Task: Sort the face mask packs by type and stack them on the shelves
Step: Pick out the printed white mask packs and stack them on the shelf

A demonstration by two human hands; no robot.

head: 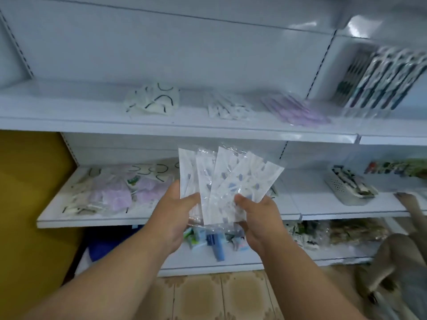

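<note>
I see a fan of white face mask packs point(227, 183) with small blue marks, held upright in front of the shelves. My left hand point(178, 215) grips the fan at its lower left, thumb on the front. My right hand point(258, 218) grips the lower right part, thumb also pressed on the front.

Behind the fan is the middle shelf point(161, 219), with a mixed heap of purple and white packs point(115, 188) on its left part. On the upper shelf point(92, 128), farther away, three separate small piles lie: white packs with black loops point(152, 100), white packs point(227, 108) and purple packs point(295, 109). On the right, a perforated basket point(349, 187) stands on the middle shelf.
</note>
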